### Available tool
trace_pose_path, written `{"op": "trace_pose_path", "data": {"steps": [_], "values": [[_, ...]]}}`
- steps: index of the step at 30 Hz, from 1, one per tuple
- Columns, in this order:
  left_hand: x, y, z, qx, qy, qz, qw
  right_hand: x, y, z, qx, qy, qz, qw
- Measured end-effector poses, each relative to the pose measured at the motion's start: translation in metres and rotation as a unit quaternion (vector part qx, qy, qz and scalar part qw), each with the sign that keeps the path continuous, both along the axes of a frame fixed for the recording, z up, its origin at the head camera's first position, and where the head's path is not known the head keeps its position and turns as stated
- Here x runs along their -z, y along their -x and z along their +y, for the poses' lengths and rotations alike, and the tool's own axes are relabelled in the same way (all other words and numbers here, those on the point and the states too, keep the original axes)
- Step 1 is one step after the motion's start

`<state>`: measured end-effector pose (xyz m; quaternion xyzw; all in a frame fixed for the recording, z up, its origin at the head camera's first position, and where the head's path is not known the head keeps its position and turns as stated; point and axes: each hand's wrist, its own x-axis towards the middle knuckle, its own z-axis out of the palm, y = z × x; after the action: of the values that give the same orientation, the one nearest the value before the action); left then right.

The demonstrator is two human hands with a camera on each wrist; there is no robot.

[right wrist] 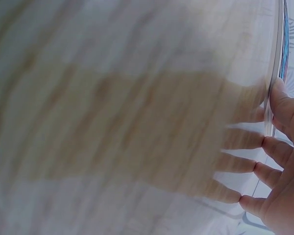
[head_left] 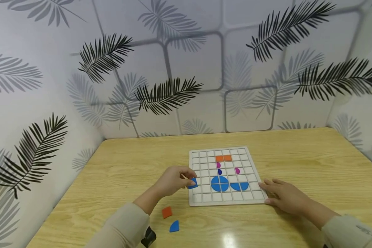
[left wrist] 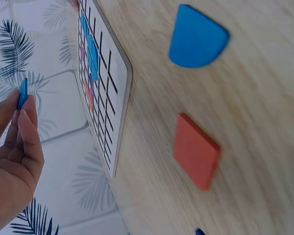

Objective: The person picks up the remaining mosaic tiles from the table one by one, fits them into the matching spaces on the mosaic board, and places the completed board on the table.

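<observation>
The left hand (head_left: 175,181) pinched 1 blue tile (left wrist: 23,93), best lowered flat and square, while the right hand (head_left: 283,196), fingers spread, touched the white board (head_left: 206,197).

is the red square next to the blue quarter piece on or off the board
Off: the red square lies flat on the table, a clear gap separating it from the board.

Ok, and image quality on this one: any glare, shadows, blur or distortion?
Head: glare on the table at the bottom edge, soft shadow near the right hand; left wrist: the board steeply foreshortened; right wrist: table grain blurred, with a darker hand-shaped patch, shadow or reflection, I can't tell which.
</observation>
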<state>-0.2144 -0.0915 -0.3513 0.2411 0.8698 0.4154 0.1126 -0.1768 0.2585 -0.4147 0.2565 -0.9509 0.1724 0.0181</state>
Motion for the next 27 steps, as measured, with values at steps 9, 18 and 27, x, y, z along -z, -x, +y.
{"op": "trace_pose_path", "data": {"steps": [9, 18, 27], "values": [[0.003, 0.012, 0.027, 0.027, 0.0, -0.007, 0.9996, 0.002, -0.001, 0.0, -0.002, 0.0, 0.011, 0.9999], [0.009, 0.023, 0.048, 0.042, 0.011, -0.001, 0.999, 0.0, 0.0, 0.0, -0.002, -0.004, 0.003, 1.0], [0.017, 0.034, 0.071, 0.051, 0.046, -0.004, 0.9976, 0.0, -0.001, -0.001, -0.002, -0.007, 0.011, 0.9999]]}}
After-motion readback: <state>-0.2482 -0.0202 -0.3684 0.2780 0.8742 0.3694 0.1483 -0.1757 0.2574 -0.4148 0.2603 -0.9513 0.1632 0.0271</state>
